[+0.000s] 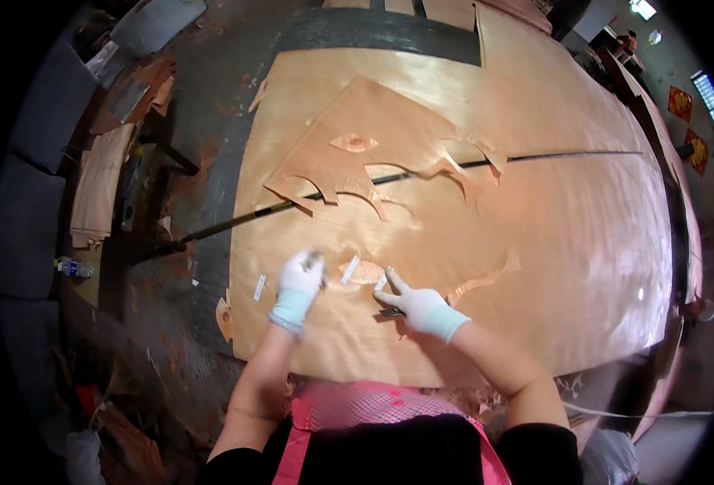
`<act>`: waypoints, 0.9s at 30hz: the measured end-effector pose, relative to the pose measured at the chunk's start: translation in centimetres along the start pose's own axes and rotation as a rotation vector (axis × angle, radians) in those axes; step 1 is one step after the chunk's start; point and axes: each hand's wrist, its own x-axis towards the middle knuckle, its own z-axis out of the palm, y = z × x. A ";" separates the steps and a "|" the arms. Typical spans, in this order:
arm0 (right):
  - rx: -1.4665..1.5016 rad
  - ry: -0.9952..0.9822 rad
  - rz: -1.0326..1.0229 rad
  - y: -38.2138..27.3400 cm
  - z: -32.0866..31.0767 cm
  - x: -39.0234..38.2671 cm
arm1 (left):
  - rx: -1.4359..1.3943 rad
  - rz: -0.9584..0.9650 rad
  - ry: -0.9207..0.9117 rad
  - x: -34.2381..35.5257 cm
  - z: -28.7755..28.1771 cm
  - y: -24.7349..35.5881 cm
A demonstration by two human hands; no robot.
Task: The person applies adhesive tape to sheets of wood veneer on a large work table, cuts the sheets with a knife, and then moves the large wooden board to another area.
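Both of my hands wear white gloves with pale green cuffs over a large, thin, tan wood-like sheet (567,234). My left hand (300,284) is blurred, its fingers curled together beside an eye-shaped patch (365,272); what they hold is hidden. On the patch lies a small white strip (349,270). My right hand (425,309) stretches its forefinger and thumb toward another white strip (381,282) at the patch's right end. A small dark tool (389,313) sticks out from under its other, curled fingers. Left of my left hand lies a third white strip (259,288).
Beyond my hands, a cut sheet (341,158) with curved, jagged edges lies over a long dark rod (248,217). A curved offcut (478,284) sits to the right. Stacked sheets (102,186) and a plastic bottle (74,267) are at the left. Scraps litter the floor.
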 end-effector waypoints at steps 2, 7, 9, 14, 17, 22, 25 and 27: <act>0.087 0.201 0.035 0.8 1.9 -0.5 | 0.295 0.257 0.301 4.3 -2.1 1.4; 0.099 0.441 0.405 1.0 5.3 -2.9 | 0.747 0.699 0.424 15.0 -7.0 5.4; 0.035 0.383 0.614 1.9 6.5 -6.6 | 0.998 0.729 0.283 16.6 -6.0 7.4; 0.185 0.225 1.020 0.5 10.4 -16.7 | 1.436 0.853 -0.005 20.0 -3.2 10.5; 0.296 0.401 0.898 -3.2 10.8 -18.2 | 1.395 1.153 -0.056 23.1 -6.0 9.3; 0.361 0.568 0.874 -5.5 15.2 -17.2 | 1.165 1.361 0.064 21.5 -2.5 10.5; 0.422 0.540 0.855 -6.1 16.7 -17.6 | 1.098 1.348 0.138 17.7 -0.3 13.4; 0.461 0.552 0.829 -5.7 18.3 -18.1 | 1.088 1.479 0.212 14.6 0.8 15.6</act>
